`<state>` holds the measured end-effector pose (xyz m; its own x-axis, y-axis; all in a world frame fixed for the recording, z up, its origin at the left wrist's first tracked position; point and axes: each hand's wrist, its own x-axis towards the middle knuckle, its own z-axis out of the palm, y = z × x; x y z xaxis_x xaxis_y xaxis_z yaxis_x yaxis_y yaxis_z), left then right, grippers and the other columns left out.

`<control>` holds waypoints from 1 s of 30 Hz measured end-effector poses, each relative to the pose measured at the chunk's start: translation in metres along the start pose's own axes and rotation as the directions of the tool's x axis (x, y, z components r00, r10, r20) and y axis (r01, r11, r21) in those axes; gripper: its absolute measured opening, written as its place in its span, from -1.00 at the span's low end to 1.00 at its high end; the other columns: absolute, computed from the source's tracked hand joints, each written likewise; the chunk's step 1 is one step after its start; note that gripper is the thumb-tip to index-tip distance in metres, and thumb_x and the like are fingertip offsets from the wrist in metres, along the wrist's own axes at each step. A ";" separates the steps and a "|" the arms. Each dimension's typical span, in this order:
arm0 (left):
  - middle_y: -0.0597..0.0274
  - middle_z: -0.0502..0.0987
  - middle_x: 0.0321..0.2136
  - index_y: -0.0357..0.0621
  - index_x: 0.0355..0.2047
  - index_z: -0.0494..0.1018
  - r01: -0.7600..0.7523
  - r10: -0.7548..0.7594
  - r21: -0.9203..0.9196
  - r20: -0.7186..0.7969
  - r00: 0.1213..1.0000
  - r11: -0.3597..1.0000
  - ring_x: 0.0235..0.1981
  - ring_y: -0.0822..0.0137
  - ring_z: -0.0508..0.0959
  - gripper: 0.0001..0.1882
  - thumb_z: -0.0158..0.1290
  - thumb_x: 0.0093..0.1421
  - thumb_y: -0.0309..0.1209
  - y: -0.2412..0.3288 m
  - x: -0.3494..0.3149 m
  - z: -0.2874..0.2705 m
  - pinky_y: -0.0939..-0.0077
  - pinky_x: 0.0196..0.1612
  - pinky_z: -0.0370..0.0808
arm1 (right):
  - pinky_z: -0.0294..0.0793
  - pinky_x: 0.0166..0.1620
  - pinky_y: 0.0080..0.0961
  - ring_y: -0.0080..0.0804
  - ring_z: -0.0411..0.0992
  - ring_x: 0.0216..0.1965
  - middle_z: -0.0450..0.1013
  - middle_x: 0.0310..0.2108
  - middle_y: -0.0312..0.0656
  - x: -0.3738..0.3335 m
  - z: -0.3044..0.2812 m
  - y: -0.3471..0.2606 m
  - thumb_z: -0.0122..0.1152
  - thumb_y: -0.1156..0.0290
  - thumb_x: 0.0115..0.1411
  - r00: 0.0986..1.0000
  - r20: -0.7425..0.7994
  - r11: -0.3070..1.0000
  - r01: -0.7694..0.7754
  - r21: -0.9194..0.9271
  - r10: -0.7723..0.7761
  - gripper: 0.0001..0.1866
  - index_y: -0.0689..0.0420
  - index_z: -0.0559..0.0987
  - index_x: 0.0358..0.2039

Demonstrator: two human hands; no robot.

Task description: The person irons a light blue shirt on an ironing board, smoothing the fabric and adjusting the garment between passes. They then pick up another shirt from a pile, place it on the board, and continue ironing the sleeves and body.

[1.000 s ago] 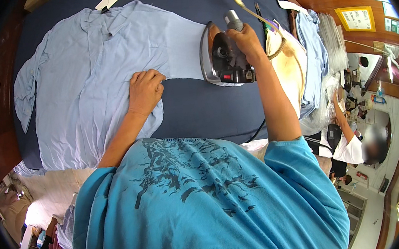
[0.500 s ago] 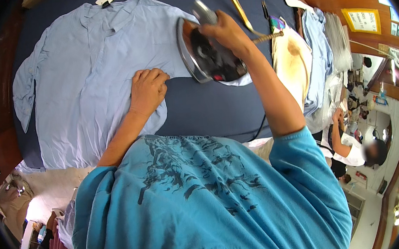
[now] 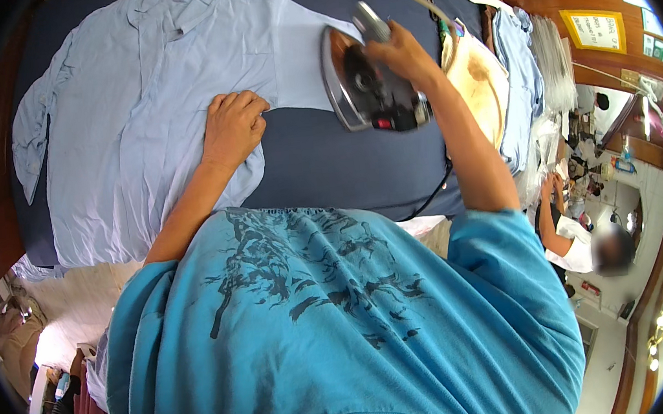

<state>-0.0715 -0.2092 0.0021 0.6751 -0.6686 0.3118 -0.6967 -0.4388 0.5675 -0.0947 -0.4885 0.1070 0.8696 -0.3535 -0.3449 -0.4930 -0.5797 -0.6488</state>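
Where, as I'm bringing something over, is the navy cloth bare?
Navy cloth below the silver-black iron, between pale blue shirt and turquoise top; also beyond the shirt's sleeve. Crowded right side: stained cream cloth, folded blue garments.

A: What colour is the shirt [image 3: 143, 121], left of the iron [image 3: 372, 85]?
B: Plain pale blue (the iron is black and silver, touched with red).
A: Below the iron?
B: A navy table [image 3: 327, 156], then a turquoise tee [image 3: 340, 309] with a dark, blotchy print.
A: Right of the iron?
B: A cream cloth [image 3: 476, 96] with a brown patch.
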 end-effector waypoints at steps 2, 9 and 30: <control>0.35 0.44 -0.45 -0.08 -0.46 0.46 0.013 -0.013 0.005 0.004 1.000 1.000 -0.32 0.32 0.44 -0.87 -0.02 -0.08 -0.53 0.001 0.004 0.000 0.39 -0.13 0.26 | 0.40 -0.41 -0.51 -0.43 0.39 -0.50 0.40 -0.43 -0.10 -0.031 -0.006 0.020 0.21 0.29 -0.06 0.992 -0.066 0.991 -0.103 0.086 0.109 -0.47 0.33 0.33 -0.12; 0.35 0.45 -0.44 -0.07 -0.45 0.46 -0.025 0.028 0.055 -0.045 0.999 0.998 -0.32 0.31 0.45 -0.88 -0.01 -0.06 -0.49 0.011 0.005 -0.003 0.38 -0.14 0.27 | 0.36 -0.52 -0.54 -0.50 0.36 -0.60 0.37 -0.49 -0.14 -0.076 -0.012 0.034 0.21 0.37 -0.08 0.993 0.009 0.976 -0.119 0.183 0.119 -0.50 0.35 0.32 -0.15; 0.24 0.39 -0.25 -0.07 -0.10 0.22 -0.429 -0.661 -0.892 -0.410 0.629 0.145 -0.13 0.23 0.45 -0.75 -0.14 0.27 -0.26 0.046 -0.134 -0.091 0.32 0.03 0.32 | 0.38 -0.56 -0.54 -0.48 0.39 -0.60 0.40 -0.54 -0.22 -0.062 -0.199 0.236 0.21 0.19 0.01 0.929 -0.305 0.976 -0.175 0.131 0.208 -0.62 0.23 0.45 -0.28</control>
<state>-0.1715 -0.0853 0.0556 0.9843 0.1154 0.1333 -0.1740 0.7586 0.6279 -0.2705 -0.7497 0.1105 0.6969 -0.6728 -0.2484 -0.6292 -0.4074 -0.6619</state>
